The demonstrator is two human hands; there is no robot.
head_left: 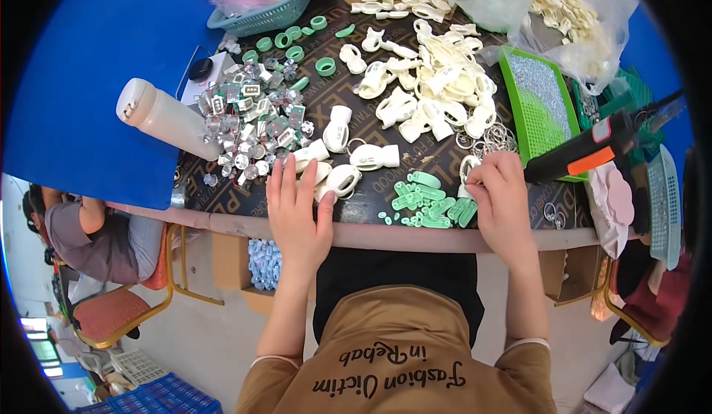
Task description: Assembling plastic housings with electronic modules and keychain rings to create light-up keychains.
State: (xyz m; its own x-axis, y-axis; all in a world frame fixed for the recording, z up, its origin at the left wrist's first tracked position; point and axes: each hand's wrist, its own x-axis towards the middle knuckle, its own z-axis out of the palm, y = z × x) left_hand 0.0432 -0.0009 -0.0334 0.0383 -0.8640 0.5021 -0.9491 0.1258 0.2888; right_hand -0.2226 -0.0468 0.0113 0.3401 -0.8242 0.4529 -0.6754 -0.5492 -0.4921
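My left hand (pixel 298 217) lies flat with its fingers apart, its fingertips on a small group of cream plastic casings (pixel 343 182) near the table's front edge. A casing with a metal ring (pixel 373 157) lies just beyond that group. To the right, my right hand (pixel 503 203) is closed, thumb and fingers pinched at a looped cream plastic casing (pixel 467 168); the fingers partly cover it. Left of my right hand and partly under it is a pile of green plastic pieces (pixel 425 200). Several metal split rings (pixel 495 140) lie beyond my right hand.
Small circuit boards with clear domes (pixel 252 117) are heaped on the left, beside a white bottle (pixel 167 117). A large casing pile (pixel 445 80) fills the back. On the right are a green tray (pixel 528 128) and a black glue gun (pixel 586 147). A person (pixel 111 236) sits far left.
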